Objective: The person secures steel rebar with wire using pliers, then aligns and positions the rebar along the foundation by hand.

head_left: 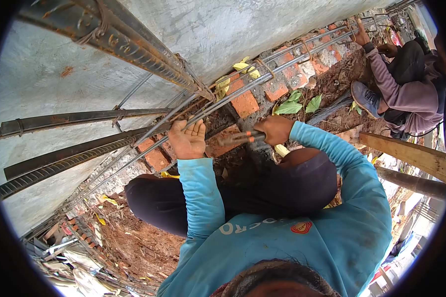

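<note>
My left hand (187,140) is palm up beside the long steel bars (238,93), with its fingers curled loosely at the bars near the foot of the upright rebar column (129,42). Nothing large lies in the palm; whether the fingertips pinch something thin is too small to tell. To the right, my right hand (274,129) is wrapped round a pair of pliers with orange marks on the handles (243,137). The tool points left, toward my left hand, and does not touch it. Red bricks (245,104) lie under the bars.
A grey wall (198,24) runs along the bars. At the upper right a co-worker (406,94) crouches with a hand on the bar cage. Green leaves (288,106), a wooden plank (406,154) and a round pole (414,183) are at the right.
</note>
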{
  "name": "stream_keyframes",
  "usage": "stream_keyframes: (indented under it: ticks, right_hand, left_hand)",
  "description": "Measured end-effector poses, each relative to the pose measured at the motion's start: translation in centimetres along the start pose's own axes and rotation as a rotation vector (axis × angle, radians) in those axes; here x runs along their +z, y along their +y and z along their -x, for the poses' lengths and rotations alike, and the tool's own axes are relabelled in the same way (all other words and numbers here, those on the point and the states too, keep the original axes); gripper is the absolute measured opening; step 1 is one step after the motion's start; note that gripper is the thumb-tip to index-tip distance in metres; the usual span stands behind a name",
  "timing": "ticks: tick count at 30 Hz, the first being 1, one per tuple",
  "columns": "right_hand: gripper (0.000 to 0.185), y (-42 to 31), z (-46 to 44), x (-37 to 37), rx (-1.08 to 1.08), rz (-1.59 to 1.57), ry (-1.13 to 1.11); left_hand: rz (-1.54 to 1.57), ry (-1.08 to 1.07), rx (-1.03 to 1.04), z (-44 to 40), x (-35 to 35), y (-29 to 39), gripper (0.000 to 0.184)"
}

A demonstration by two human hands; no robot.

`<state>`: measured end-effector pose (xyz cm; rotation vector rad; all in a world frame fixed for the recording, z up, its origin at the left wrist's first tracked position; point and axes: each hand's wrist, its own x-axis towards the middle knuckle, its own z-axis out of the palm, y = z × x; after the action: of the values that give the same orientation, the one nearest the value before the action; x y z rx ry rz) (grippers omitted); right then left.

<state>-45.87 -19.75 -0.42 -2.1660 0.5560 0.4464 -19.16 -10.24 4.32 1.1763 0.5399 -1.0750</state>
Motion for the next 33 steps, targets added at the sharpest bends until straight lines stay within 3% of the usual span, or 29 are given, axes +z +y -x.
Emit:
stream_keyframes:
  ticks: [2, 4, 6, 10, 12, 14, 15, 17, 18, 20, 21, 24, 27, 28, 30, 32, 33]
  right_hand:
    - [0.014, -2.2, 0.2, -0.2, -0.042, 0.031, -0.111]
    - [0.014, -3.2, -0.1, 1.4, -0.432, 0.115, -0.194]
    - [0.014, -2.0, 0.0, 1.1, -0.461, 0.035, -0.248]
    - [0.016, 3.5, 0.7, -0.4, 0.487, -0.926, 0.582]
    - [0.016, 1.6, 0.6, 2.2, 0.560, -0.943, 0.486]
    - [0.014, 1.3, 0.4, 3.4, 0.138, -0.251, 0.139]
    - [0.014, 0.0, 0.0, 3.1, 0.133, -0.252, 0.134]
    - [0.012, -3.2, -0.3, 1.9, -0.309, -0.101, -0.365]
    - [0.012, -2.1, -0.1, 1.0, -0.307, -0.104, -0.363]
    - [0.011, 1.0, 0.8, -1.4, -0.071, -0.545, -0.286]
    - [0.011, 1.1, 1.0, -1.2, -0.070, -0.544, -0.286]
    - [0.014, 2.3, 0.2, -1.0, 0.463, -0.892, 0.328]
    - [0.019, -0.2, -0.6, 1.8, 0.009, -0.273, -0.214]
    - [0.019, -0.8, -0.7, 2.5, 0.008, -0.279, -0.216]
    - [0.013, -1.4, -1.3, 2.5, -0.451, -0.132, -0.586]
    - [0.015, 1.1, 1.4, -2.3, 0.088, -0.747, -0.213]
    - [0.015, 0.9, 1.5, -1.7, 0.094, -0.744, -0.218]
  left_hand:
    - [0.009, -0.024, 0.006, 0.0, 0.3, -0.1, 0.024]
    - [0.004, 0.044, -0.021, -0.1, 0.3, 0.0, 0.024]
    - [0.015, 0.038, -0.045, -0.4, 0.4, 0.1, 0.026]
    - [0.010, -0.020, -0.020, -0.5, 0.2, 0.5, 0.023]
    - [0.011, 0.028, -0.047, -0.2, 0.2, 0.4, 0.021]
    - [0.002, -0.002, -0.022, -0.1, 0.1, 0.2, 0.020]
    - [0.005, 0.003, -0.033, -0.2, 0.0, 0.2, 0.021]
    - [-0.009, 0.006, -0.040, -0.3, 0.1, 0.6, 0.021]
    - [-0.007, 0.013, -0.039, -0.1, 0.4, 0.6, 0.020]
    - [-0.005, 0.024, -0.042, 0.0, 0.2, 0.5, 0.019]
    - [0.003, 0.019, -0.048, -0.1, 0.0, 0.5, 0.020]
    - [0.007, -0.019, -0.023, 0.1, 0.3, 0.6, 0.021]
    - [-0.008, -0.010, -0.028, 0.2, 0.4, 0.2, 0.021]
    - [-0.005, 0.000, -0.030, 0.1, 0.3, 0.4, 0.021]
    - [-0.005, 0.005, -0.053, -0.5, 0.3, 0.6, 0.021]
    - [0.010, -0.055, -0.044, -0.5, -0.5, 0.5, 0.022]
    - [0.016, -0.054, -0.049, -0.4, -0.7, 0.3, 0.022]
